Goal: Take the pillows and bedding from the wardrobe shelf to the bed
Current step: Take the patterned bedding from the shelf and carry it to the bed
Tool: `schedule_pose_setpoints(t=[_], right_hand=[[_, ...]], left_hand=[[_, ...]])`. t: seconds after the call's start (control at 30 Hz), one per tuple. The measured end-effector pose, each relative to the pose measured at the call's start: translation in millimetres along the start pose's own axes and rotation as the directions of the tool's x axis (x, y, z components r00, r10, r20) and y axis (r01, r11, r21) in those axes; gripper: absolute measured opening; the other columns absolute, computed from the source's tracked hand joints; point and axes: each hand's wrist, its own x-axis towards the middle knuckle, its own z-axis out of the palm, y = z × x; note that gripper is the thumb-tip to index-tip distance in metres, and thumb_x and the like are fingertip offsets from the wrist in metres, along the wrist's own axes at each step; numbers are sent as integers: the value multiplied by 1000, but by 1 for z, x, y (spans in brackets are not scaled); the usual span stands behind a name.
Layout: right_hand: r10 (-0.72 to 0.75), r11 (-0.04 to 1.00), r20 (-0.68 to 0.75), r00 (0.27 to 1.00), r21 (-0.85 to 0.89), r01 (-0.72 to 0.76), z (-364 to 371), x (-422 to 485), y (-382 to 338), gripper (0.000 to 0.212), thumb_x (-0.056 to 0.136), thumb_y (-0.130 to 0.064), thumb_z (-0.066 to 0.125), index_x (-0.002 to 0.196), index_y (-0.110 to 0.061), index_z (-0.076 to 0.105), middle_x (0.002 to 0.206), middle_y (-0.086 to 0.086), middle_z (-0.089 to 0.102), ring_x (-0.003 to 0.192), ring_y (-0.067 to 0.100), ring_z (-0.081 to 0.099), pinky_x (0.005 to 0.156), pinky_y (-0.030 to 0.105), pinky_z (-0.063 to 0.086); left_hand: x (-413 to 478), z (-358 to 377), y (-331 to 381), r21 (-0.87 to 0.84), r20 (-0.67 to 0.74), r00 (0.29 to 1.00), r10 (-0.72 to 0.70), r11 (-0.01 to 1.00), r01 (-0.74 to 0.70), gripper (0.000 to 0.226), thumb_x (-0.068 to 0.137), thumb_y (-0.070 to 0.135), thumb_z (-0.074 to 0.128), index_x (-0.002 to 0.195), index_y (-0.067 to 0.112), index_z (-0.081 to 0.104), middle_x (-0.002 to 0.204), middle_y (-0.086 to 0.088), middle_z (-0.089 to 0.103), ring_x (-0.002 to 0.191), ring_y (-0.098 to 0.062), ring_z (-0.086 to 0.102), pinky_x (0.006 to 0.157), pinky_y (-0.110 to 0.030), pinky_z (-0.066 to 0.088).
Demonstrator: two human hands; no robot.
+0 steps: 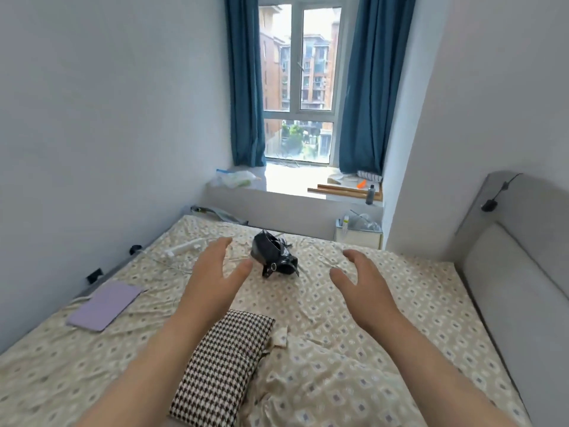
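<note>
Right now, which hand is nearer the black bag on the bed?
Left. The left hand hovers just left of the black bag, thumb almost at it; the right hand is farther off to its right.

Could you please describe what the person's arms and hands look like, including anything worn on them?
The left hand and right hand are both bare, without gloves. No ring shows on the fingers, and no watch or bracelet is visible. Both arms are uncovered down to the bottom edge of the view, so no sleeve is visible.
</note>
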Motion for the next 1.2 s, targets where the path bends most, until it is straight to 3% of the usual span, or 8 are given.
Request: schedule_pose_setpoints(t=[0.13,0.3,0.43,0.6,0.9,1.2], right_hand=[[-171,985,58,984,41,168,4,8,-42,49,93,-36,57,138,-22,44,143,-1,46,130,16,41,101,30,33],[-340,937,138,930,131,323,15,1,-87,49,93,-36,56,138,-20,44,138,3,49,111,11,43,92,28,33],[-435,894,199,878,211,395,34,-12,-119,53,92,-43,54,140,-24,42,145,0,44,128,19,44,106,41,37],[-537,835,273,798,303,458,64,-44,-160,53,93,-38,56,141,-22,42,145,-1,45,131,19,42,108,41,35],[-735,672,386,557,523,524,148,-163,-273,51,92,-34,57,140,-21,43,141,-2,46,128,19,44,106,38,36],[-849,519,485,210,690,504,217,-351,-387,54,92,-40,56,141,-28,39,143,-8,42,132,18,42,109,41,35]], left_hand=[[-21,-50,11,32,-173,983,-55,998,61,92,71,72,38,148,22,34,155,0,33,142,-17,28,116,-41,22],[-63,-107,27,59,-377,920,-103,989,135,94,69,71,36,148,19,35,156,0,32,144,-15,25,116,-36,20],[-106,-149,35,109,-497,860,-115,975,194,96,68,71,38,148,18,35,157,0,31,145,-14,22,116,-33,18],[-167,-198,30,123,-616,772,-154,950,288,98,66,75,35,148,20,34,157,2,31,146,-13,21,117,-34,18],[-324,-309,22,145,-822,540,-180,851,505,100,66,75,33,149,18,32,156,0,31,145,-15,22,114,-29,17],[-523,-412,28,13,-962,207,-175,733,680,96,66,76,34,149,27,31,156,11,30,144,-8,22,112,-30,21]])
